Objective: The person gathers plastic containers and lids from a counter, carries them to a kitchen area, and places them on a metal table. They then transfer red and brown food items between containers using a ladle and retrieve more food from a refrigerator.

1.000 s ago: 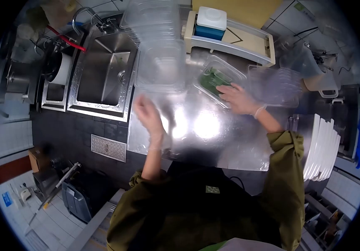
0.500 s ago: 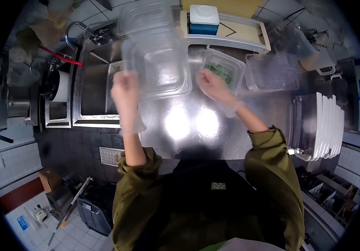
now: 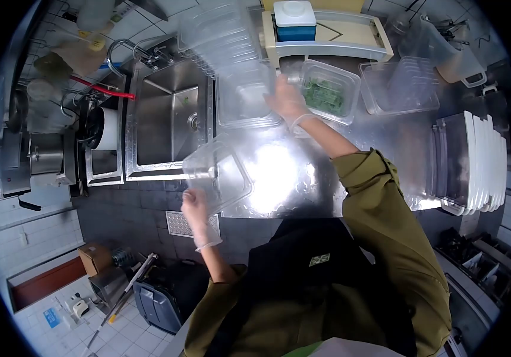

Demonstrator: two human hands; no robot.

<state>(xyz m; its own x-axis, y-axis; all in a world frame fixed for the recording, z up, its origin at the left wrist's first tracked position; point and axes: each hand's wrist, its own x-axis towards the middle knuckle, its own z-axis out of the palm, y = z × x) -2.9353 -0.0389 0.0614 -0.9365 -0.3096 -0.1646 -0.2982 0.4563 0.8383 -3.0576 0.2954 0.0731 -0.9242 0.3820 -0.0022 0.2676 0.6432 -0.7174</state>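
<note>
From the head, one wide view looks forward and steeply down on nearby hands (image 3: 195,212) and counter (image 3: 312,190).

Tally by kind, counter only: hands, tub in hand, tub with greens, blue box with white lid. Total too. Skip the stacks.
Hands: 2 (left hand, right hand)
Clear tub in the left hand: 1
Tub with greens: 1
Blue box with white lid: 1
Total: 5

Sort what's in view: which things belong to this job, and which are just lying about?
Likely the job:
- clear container in the left hand
- container stack by the right hand
- tub of greens

Likely lying about:
- cardboard box
- dark bin
</note>
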